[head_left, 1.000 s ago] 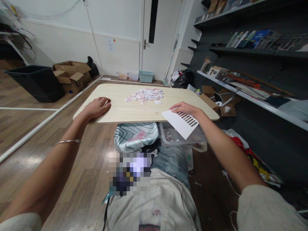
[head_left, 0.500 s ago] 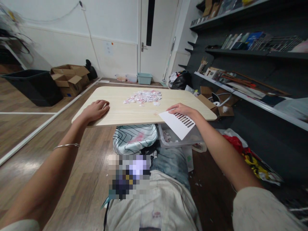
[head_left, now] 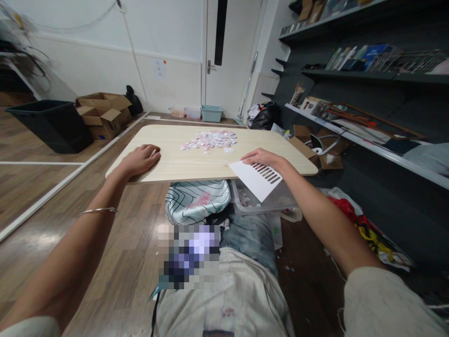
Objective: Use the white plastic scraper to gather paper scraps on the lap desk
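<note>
Right hand (head_left: 262, 158) is grasping the white sheet (head_left: 253, 183) at its far edge. Left hand (head_left: 142, 158) is palm down on the board (head_left: 175, 166), fingers loosely bent, gripping nothing visible; can't tell what's under your palm.

Sheet: count 1, flat, stiff-looking, matte white, straight edges, one row of dark parallel bars on the side by your right wrist. Seven or eight bars; your hand is close over that end, so don't trust the exact number. Sheet overhangs the board's near edge, one corner pointing back toward you, above the clear tub (head_left: 261, 209). Can't tell if it touches the wood.

Pose: both your arms reach forward, spread wide. Right wrist comes in from the right, fingers pointing left. Left forearm runs up to the board's left front corner; one thin bracelet (head_left: 100, 210) on it.

Outward: 1 board, pale wood, rounded corners. 1 heap of paper scraps (head_left: 213, 139) past your hands, mid-board, white with pink patches, too many to count. Below the near edge: 1 clear tub with some scraps inside, 1 patterned fabric item (head_left: 199, 196) beside it with a pink stain.

Far end: 1 teal bin (head_left: 211, 113) by the door. Left: 1 black bin (head_left: 49, 126).
</note>
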A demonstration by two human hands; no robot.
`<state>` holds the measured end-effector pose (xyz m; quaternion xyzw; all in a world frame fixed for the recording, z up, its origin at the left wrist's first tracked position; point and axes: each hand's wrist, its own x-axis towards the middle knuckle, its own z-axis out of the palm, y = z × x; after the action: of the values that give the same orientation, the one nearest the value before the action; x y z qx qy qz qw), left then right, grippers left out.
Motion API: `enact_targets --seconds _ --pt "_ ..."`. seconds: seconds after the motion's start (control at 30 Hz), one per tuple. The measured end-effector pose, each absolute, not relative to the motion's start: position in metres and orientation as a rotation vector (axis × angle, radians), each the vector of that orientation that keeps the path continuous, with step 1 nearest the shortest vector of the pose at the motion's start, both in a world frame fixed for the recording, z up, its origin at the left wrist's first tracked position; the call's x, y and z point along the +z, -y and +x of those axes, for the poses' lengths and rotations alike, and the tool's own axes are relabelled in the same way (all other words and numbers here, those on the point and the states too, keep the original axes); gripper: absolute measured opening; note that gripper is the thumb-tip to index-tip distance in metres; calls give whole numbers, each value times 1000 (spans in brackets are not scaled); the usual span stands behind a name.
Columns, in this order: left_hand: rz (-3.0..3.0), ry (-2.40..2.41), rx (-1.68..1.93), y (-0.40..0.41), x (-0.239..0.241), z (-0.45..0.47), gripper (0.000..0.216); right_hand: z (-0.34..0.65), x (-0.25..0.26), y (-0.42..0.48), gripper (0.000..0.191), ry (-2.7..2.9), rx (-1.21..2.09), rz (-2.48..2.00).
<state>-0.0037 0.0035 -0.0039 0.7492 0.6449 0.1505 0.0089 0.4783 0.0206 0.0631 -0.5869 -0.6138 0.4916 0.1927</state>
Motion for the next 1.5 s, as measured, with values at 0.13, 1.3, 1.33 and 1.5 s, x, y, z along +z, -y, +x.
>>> enact_targets --seconds 0.13,1.3,1.33,1.5 --pt "2330 -2016 476 -2 -2 -2 67 470 63 -22 34 1701 1420 -1605" --pt "2324 -1998 467 -4 -2 -4 69 429 52 -36 23 1996 1375 -1387" --pt "2322 -2000 466 -4 -3 -5 69 429 51 -36 23 2015 1358 -1373" --pt "2314 -2006 467 -4 -3 -6 67 418 52 -40 24 2114 1330 -1300"
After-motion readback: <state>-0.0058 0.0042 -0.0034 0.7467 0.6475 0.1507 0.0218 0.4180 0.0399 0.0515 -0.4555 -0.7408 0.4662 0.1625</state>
